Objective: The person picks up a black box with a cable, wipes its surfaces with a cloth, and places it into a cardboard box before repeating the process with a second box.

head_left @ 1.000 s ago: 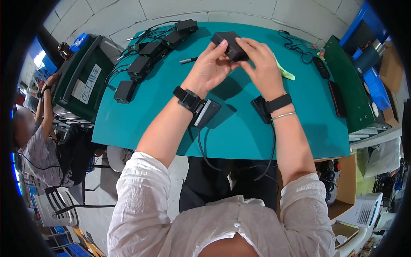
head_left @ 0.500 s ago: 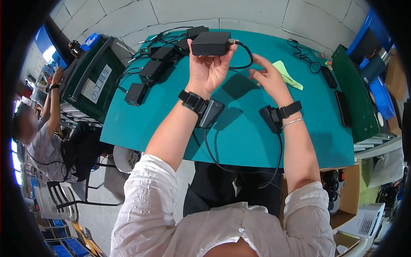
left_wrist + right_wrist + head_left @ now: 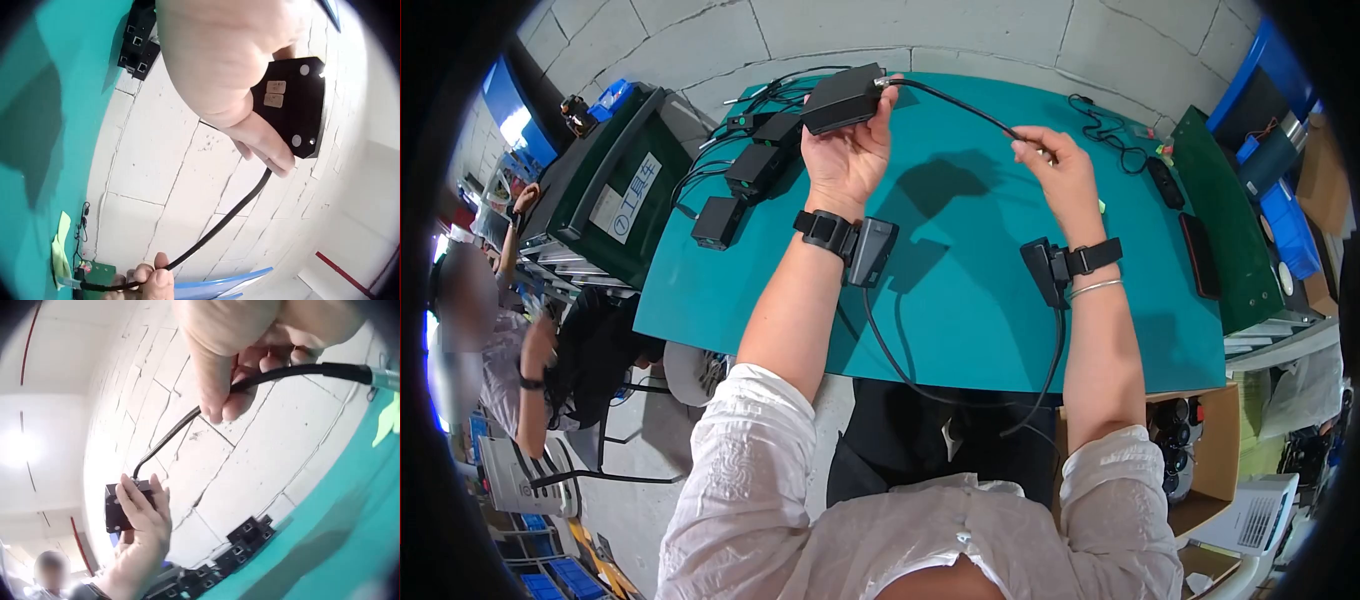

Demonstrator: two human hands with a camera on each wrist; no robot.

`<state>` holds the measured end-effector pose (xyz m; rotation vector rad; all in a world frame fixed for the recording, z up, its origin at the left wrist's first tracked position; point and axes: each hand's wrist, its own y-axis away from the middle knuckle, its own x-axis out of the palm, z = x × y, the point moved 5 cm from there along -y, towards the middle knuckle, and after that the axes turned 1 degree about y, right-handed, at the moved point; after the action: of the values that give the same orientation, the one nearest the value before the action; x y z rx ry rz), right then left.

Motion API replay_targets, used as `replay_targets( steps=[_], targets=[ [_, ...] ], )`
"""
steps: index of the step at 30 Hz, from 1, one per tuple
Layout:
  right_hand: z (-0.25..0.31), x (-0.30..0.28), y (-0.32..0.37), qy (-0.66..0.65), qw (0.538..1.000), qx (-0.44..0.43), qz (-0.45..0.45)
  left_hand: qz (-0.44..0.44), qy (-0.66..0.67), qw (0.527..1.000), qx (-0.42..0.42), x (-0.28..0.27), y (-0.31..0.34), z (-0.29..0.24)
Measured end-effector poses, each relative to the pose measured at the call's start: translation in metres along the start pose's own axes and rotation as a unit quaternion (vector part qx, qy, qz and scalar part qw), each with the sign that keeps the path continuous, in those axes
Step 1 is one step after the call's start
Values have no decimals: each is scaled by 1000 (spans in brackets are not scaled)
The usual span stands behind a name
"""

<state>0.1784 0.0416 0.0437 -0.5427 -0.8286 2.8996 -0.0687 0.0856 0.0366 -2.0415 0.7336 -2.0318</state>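
My left hand (image 3: 847,165) holds up a black box (image 3: 840,100) above the table, its thumb and fingers along the sides. Two small labels and round pads show on the box's underside in the left wrist view. From the box's right end a black cable (image 3: 950,98) runs out to my right hand (image 3: 1065,185). There the thumb and fingertips pinch the cable, as the right wrist view plainly shows. Past those fingers, the cable ends in a silvery metal plug (image 3: 383,379). The stretch between both hands is drawn fairly straight.
Several similar black boxes (image 3: 718,222) with cables stand in a row on the left of the green table (image 3: 1000,340). A light green cloth (image 3: 61,250) and a thin black cord (image 3: 1105,130) lie rightward. A green cart (image 3: 635,190) and another person stand left; a cardboard box (image 3: 1220,440) sits lower right.
At first both hands were on the box. My right hand let go of it and now pinches the cable, which extends to the right. The left hand has shifted the box leftward and tilted it.
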Motion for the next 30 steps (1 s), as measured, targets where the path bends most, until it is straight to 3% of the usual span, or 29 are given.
replay_targets(
  steps=[2, 4, 8, 10, 11, 14, 15, 17, 18, 19, 21, 26, 28, 30],
  targets=[
    [1, -2, 0, 61, 997, -13, 36, 10, -5, 1000, 24, -9, -1, -10],
    [-9, 7, 4, -56, 978, 75, 187, -57, 27, 996, 63, -24, -2, -23],
    [-11, -4, 8, -129, 946, 121, 272, -136, 36, 982, 124, -32, 1, -25],
    [-15, -9, 9, -261, 914, 122, 286, -173, 45, 973, 148, -37, 3, -27],
    [-18, -8, 10, -260, 915, 123, 283, -173, 47, 973, 144, -39, 3, -27],
    [-21, -8, 6, -494, 841, 52, 215, -152, 77, 978, 123, -43, 1, -28],
    [-16, -3, 7, -491, 844, 52, 211, -152, 80, 978, 118, -45, 1, -29],
    [-10, 0, 3, -592, 797, 58, 105, -131, 68, 986, 73, -47, 1, -25],
    [-11, 1, 2, -634, 764, 44, 115, -138, 81, 984, 73, -49, 1, -22],
    [-14, 0, 1, -627, 770, 41, 112, -151, 91, 982, 61, -50, 2, -20],
    [-17, -4, -1, -716, 691, 37, 87, -151, 86, 984, 49, -46, 3, -15],
    [-31, -10, 0, -755, 652, 47, 45, -120, 71, 990, 27, -44, 2, -12],
    [-38, -13, -2, -781, 620, -2, 74, -115, 67, 991, 17, -45, 1, -9],
    [-31, -15, 0, -776, 631, 4, 24, -104, 71, 992, -15, -44, 0, -4]
  ],
)
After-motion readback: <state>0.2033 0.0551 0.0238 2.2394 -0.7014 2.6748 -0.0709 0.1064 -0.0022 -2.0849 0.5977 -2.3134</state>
